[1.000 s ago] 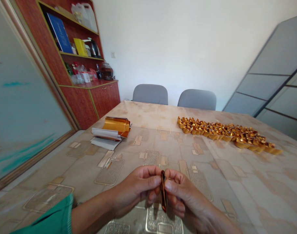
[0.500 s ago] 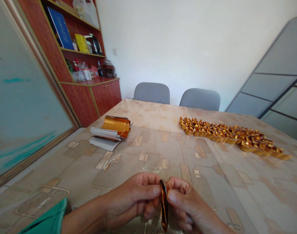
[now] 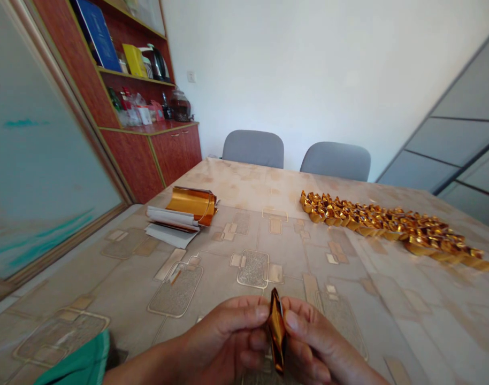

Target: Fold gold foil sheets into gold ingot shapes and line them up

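Between my two hands, over the near side of the table, is a narrow folded piece of shiny gold foil paper [image 3: 277, 332], held upright and pointed at both ends. My left hand [image 3: 232, 334] pinches its left side between thumb and fingers. On the other side, my right hand [image 3: 312, 337] grips the right edge, thumb on top. A stack of gold foil sheets [image 3: 191, 206] with pale backs lies curled at the table's left. Rows of folded gold foil pieces [image 3: 373, 216] stand packed together on the right.
A patterned cloth covers the table [image 3: 216, 262]. Two grey chairs [image 3: 253, 148] [image 3: 336, 160] stand along the far edge, by the white wall. At the left are a red-brown cabinet [image 3: 176, 155] with shelves and a frosted sliding door [image 3: 47, 160].
The folded foil piece has turned and widened slightly, so more of its bright gold face shows. Both hands keep hold of it. The camera view has shifted a little.
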`<control>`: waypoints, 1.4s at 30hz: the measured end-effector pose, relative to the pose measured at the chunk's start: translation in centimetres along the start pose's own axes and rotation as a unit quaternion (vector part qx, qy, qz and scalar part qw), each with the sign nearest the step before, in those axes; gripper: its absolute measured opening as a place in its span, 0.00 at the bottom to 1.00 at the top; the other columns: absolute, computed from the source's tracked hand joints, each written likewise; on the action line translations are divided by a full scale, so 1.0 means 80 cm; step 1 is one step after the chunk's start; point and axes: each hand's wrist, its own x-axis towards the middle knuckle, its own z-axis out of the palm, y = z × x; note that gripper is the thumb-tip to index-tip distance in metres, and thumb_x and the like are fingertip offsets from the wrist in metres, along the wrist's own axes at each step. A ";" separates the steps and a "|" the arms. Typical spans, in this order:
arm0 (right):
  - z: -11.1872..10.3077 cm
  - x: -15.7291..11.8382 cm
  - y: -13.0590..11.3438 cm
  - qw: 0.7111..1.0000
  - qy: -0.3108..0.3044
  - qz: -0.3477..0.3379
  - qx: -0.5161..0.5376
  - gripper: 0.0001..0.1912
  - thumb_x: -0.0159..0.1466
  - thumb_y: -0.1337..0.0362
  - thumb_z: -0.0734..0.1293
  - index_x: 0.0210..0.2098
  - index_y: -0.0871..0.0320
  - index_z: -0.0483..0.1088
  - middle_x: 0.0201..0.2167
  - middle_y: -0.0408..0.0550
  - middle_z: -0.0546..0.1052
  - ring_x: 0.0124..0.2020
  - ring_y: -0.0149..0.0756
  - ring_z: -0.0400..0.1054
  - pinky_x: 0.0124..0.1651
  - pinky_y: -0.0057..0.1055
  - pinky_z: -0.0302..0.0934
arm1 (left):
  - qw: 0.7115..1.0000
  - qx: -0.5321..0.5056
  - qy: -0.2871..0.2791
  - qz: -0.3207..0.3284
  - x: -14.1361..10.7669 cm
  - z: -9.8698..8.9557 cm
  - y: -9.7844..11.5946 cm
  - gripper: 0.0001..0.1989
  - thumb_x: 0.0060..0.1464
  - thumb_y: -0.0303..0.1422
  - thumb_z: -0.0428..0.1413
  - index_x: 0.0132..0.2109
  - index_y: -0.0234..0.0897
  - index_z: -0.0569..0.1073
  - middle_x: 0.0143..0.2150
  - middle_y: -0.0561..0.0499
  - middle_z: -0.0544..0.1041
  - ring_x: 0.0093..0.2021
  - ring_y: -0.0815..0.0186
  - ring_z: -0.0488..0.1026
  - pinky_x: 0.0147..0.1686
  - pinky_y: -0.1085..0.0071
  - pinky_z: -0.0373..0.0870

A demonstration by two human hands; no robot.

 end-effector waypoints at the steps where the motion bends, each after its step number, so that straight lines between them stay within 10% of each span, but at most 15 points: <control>1: -0.001 0.001 0.000 1.000 0.003 0.002 0.005 0.20 0.60 0.47 0.73 0.27 0.58 0.69 0.09 0.30 0.59 0.09 0.18 0.41 0.15 0.20 0.38 | 1.000 -0.017 0.012 0.006 0.001 0.000 -0.001 0.12 0.55 0.40 0.60 0.40 0.35 0.78 0.30 0.52 0.69 0.29 0.70 0.62 0.32 0.76 0.61; 17: 0.006 0.007 0.010 0.996 0.062 0.007 0.061 0.18 0.54 0.52 0.78 0.34 0.56 0.72 0.14 0.35 0.65 0.17 0.23 0.56 0.21 0.17 0.51 | 0.993 -0.066 0.052 0.083 0.009 -0.011 -0.008 0.11 0.52 0.36 0.65 0.38 0.36 0.73 0.17 0.60 0.61 0.17 0.78 0.49 0.16 0.81 0.46; 42: 0.019 0.005 0.000 0.998 -0.018 0.000 0.060 0.15 0.61 0.51 0.73 0.29 0.57 0.74 0.11 0.32 0.57 0.14 0.23 0.42 0.19 0.21 0.47 | 0.992 0.037 0.109 0.061 0.004 -0.005 0.000 0.19 0.46 0.40 0.66 0.40 0.38 0.68 0.26 0.58 0.66 0.21 0.77 0.56 0.19 0.76 0.44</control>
